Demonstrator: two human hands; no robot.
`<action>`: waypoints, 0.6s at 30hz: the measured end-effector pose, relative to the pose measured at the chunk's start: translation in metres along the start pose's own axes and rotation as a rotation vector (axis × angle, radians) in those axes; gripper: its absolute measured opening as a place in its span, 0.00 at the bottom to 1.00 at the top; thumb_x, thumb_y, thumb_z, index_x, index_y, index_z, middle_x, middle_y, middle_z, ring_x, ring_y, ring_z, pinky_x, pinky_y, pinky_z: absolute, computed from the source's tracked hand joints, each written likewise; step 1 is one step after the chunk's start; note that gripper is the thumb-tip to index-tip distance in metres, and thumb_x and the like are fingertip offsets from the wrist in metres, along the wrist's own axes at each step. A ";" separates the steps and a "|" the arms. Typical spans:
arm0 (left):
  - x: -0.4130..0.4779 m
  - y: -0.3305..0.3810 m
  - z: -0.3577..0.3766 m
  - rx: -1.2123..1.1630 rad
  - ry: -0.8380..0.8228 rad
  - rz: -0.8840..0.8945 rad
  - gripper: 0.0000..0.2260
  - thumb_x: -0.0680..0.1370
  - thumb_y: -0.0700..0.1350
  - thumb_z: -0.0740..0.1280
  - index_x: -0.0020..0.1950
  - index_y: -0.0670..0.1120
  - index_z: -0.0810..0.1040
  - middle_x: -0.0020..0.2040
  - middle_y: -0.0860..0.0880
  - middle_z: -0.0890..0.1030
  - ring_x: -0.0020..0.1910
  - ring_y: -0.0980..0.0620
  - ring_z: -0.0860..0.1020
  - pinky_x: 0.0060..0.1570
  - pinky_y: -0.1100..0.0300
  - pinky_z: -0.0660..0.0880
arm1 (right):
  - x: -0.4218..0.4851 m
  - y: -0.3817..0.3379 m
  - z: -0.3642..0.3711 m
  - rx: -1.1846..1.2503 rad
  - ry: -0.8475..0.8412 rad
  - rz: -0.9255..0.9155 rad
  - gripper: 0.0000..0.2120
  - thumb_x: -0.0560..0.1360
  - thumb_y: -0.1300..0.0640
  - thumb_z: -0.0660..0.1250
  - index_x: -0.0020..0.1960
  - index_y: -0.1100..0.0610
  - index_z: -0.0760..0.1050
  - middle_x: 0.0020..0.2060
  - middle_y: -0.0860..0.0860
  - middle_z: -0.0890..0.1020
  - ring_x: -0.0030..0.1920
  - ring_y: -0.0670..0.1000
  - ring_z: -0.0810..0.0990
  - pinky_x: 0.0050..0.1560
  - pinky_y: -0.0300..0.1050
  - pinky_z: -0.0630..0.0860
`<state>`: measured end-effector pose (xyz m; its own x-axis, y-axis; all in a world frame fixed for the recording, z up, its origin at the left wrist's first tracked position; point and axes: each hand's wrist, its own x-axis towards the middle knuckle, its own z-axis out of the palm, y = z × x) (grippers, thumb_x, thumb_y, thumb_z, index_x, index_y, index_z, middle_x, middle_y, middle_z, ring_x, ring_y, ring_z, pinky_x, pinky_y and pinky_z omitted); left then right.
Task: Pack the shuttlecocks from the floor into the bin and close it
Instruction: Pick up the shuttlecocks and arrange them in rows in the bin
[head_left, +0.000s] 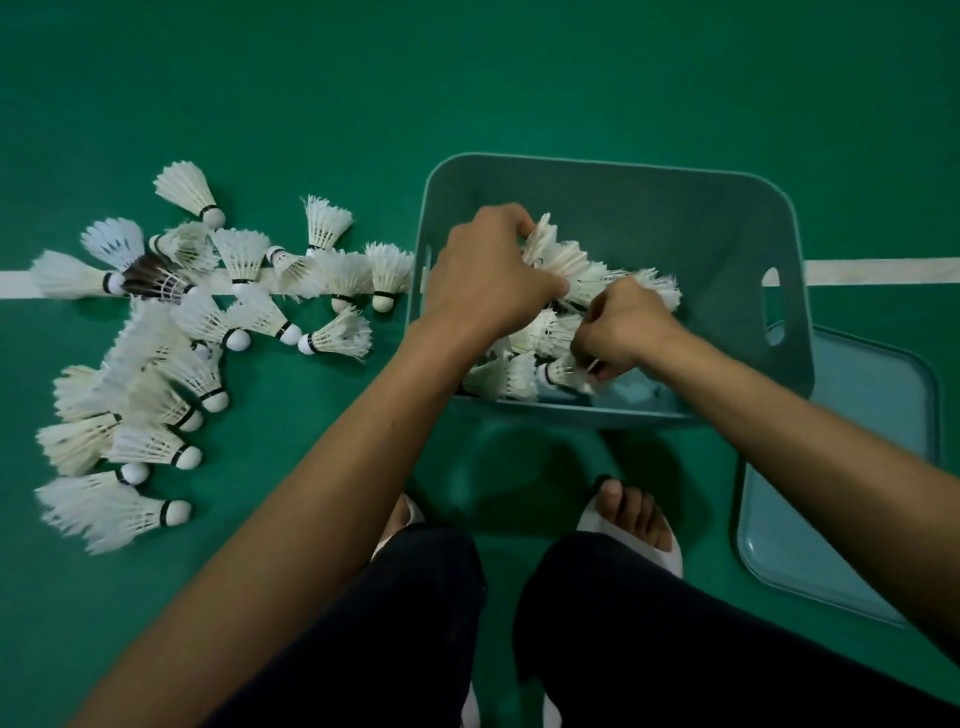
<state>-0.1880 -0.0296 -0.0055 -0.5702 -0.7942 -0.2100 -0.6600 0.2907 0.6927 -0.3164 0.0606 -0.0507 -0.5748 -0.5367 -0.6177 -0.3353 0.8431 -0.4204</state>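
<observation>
Down by the sandalled feet, the flat teal plastic lid (831, 467) lies beside the teal plastic bin (727, 228); both hands reach inside, the right hand (618, 332) pinching feathers, the left hand (488, 275) gripping white feather shuttlecocks (566, 260); more loose white shuttlecocks (171, 332) litter the green floor (467, 78) leftward.

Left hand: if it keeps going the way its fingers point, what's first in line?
Likely the white feather shuttlecocks inside the teal plastic bin; the left hand already touches them. Depth unclear.
</observation>
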 end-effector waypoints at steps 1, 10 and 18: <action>0.003 -0.003 0.004 0.012 -0.013 -0.014 0.20 0.69 0.51 0.80 0.57 0.51 0.78 0.44 0.54 0.80 0.47 0.47 0.81 0.46 0.53 0.77 | 0.003 0.000 0.004 0.020 -0.033 0.009 0.03 0.72 0.68 0.70 0.43 0.67 0.82 0.32 0.60 0.86 0.30 0.58 0.87 0.38 0.54 0.86; 0.011 -0.023 0.023 0.025 -0.019 -0.083 0.26 0.69 0.52 0.78 0.65 0.47 0.78 0.52 0.48 0.81 0.51 0.44 0.80 0.49 0.53 0.77 | 0.022 0.000 0.016 0.065 -0.260 -0.032 0.06 0.77 0.71 0.67 0.46 0.62 0.77 0.40 0.62 0.87 0.35 0.57 0.87 0.25 0.39 0.75; 0.007 -0.018 0.027 -0.099 -0.022 -0.171 0.22 0.61 0.54 0.75 0.48 0.44 0.77 0.42 0.45 0.82 0.40 0.41 0.84 0.40 0.42 0.84 | 0.024 0.002 0.006 0.061 -0.347 -0.111 0.08 0.75 0.68 0.74 0.42 0.60 0.77 0.40 0.59 0.87 0.30 0.54 0.85 0.20 0.37 0.72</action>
<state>-0.1938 -0.0259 -0.0383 -0.4651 -0.8155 -0.3443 -0.6976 0.0982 0.7098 -0.3261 0.0498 -0.0706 -0.2465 -0.6134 -0.7503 -0.3305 0.7810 -0.5299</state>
